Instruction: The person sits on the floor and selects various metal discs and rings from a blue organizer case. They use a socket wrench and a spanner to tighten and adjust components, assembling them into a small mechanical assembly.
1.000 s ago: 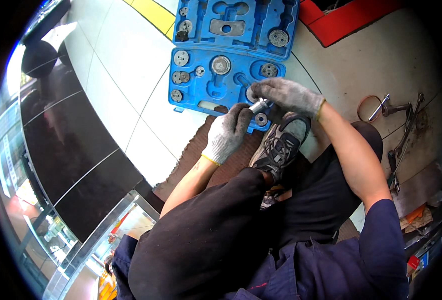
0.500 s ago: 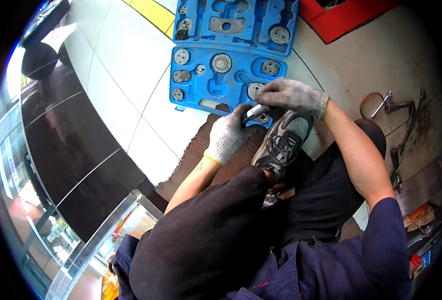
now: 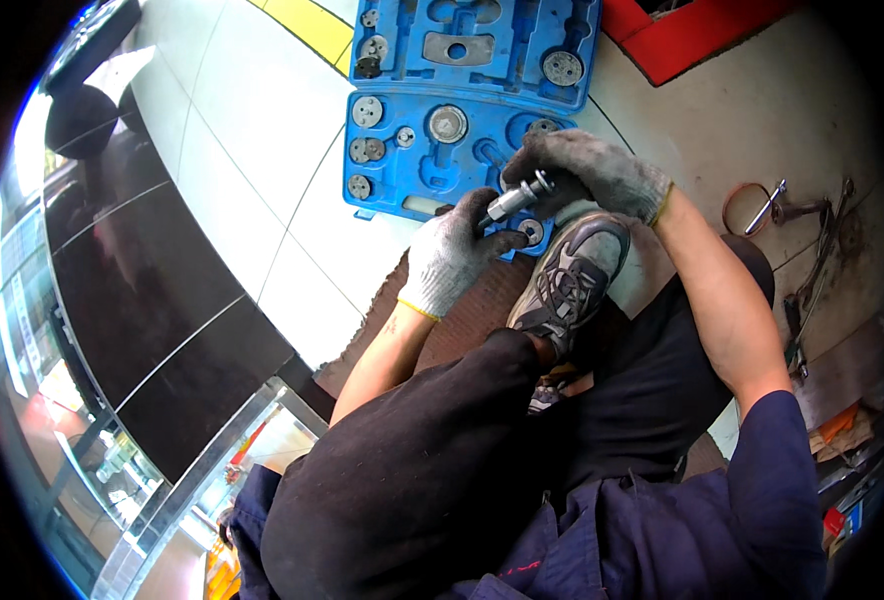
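Note:
My left hand [image 3: 449, 258], in a pale knit glove with darkened fingers, is closed around a silver brake piston wind-back tool [image 3: 512, 202]. The tool slants up to the right, its flanged end bare. Just beyond that end, my right hand [image 3: 597, 172], gloved alike, is cupped with its fingers apart; some fingertips are hidden. Under and beyond both hands lies an open blue case [image 3: 422, 178]. Round metal adapter discs [image 3: 447, 124] and a flat metal plate [image 3: 458, 49] sit in its moulded recesses.
My shoe [image 3: 572, 265] rests close to the case on a brown mat [image 3: 367, 335]. To the right on the floor lie a copper-coloured ring [image 3: 727, 210] and several metal tools [image 3: 812, 270]. A red frame [image 3: 652, 50] stands at the far right, a glass cabinet [image 3: 272, 410] at lower left.
My right hand has come off the tool's end and shifted slightly up and right. The tool now tilts higher, its flanged end exposed. My left hand keeps its grip.

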The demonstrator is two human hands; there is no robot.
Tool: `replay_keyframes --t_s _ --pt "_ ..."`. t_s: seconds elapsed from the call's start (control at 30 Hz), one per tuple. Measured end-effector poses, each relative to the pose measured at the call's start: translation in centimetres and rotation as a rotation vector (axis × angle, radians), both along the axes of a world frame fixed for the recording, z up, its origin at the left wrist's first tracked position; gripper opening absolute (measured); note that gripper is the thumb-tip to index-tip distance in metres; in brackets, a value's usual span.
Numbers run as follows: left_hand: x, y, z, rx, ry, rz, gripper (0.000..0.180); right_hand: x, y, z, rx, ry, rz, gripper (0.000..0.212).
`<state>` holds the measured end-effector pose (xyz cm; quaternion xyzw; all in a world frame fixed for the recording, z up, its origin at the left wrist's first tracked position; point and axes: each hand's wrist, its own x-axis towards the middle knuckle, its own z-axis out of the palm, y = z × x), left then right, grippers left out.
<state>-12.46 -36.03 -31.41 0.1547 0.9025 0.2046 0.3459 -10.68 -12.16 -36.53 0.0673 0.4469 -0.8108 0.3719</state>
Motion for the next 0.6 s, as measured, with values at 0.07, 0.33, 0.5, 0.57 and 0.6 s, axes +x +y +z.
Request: replay_keyframes --t_s 0.07,0.33,0.5,0.57,0.6 --pt "-0.1 -0.2 0.0 -0.064 0.022 -0.062 0.054 -0.2 -0.3 2.2 0.112 -0.205 0.151 0.054" --pt "1.7 -0.3 -0.6 -0.081 0.017 -0.151 0.027 -0.3 -0.2 -1.4 0.136 0.102 -0.124 0.058" --pt "2.6 -1.6 -1.5 0.112 0.097 -0.141 0.026 -0.3 -1.2 -0.6 0.631 0.165 0.411 0.054" --pt "2.4 -1.4 -0.8 0.113 0.091 -0.105 0.028 -0.2 -0.9 -1.3 0.478 0.161 0.314 0.053" --pt "2.2 -1.0 -0.3 0.114 0.09 -0.086 0.03 -0.3 -0.3 -1.9 0.266 0.097 0.144 0.046"
